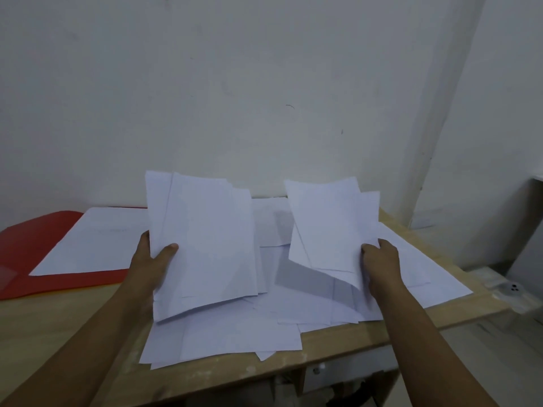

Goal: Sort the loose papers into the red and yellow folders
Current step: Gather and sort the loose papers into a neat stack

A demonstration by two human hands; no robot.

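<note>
Faint, perhaps blue, unreadable print on sheet [97, 239]

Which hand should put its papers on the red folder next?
Probably the left hand. It holds a bunch of papers right beside the open red folder, which lies at the table's left end. The right hand holds its papers farther away, and would have to cross over.
</note>
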